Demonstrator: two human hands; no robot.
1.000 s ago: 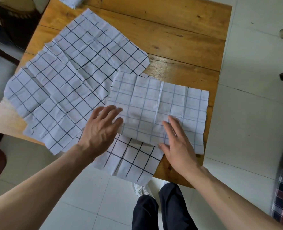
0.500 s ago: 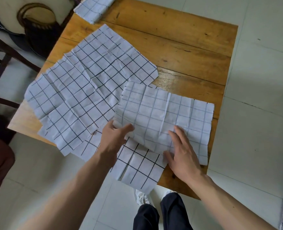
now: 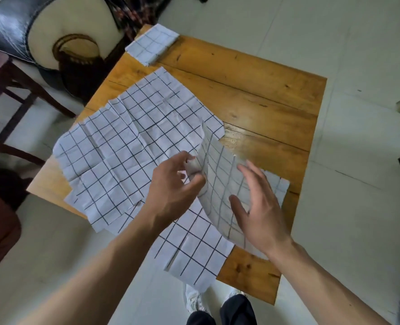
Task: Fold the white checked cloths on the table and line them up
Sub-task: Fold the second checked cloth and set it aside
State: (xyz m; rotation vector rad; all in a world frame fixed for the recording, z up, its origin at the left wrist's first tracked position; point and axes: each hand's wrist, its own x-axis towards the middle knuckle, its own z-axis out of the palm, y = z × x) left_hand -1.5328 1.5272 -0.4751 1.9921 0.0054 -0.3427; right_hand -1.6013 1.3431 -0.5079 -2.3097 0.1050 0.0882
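The half-folded cloth [image 3: 220,184] lies at the near right part of the table [image 3: 264,109], and its left edge is raised off the surface and curves over toward the right. The left hand [image 3: 175,186] pinches this raised edge betw. thumb and fingers, so it is grasping the cloth. The right hand [image 3: 257,202] is released, fingers spread and relaxed, hovering just over the cloth's right part (I cannot tell if the palm touches it). Under it lies another flat cloth [image 3: 194,249] whose near corner hangs over the table edge, and to the left is a pile of unfolded cloths [image 3: 128,148], overlapping each other. One folded cloth [image 3: 151,44] sits at the far left corner, partly over the edge. Judging from this, the step is the second fold, approx. early in the whole task. The risk: the thin fabric can slide or wrinkle if the right hand does not hold it down, so the edges will not match; also the pull may drag the lower cloth off the table.
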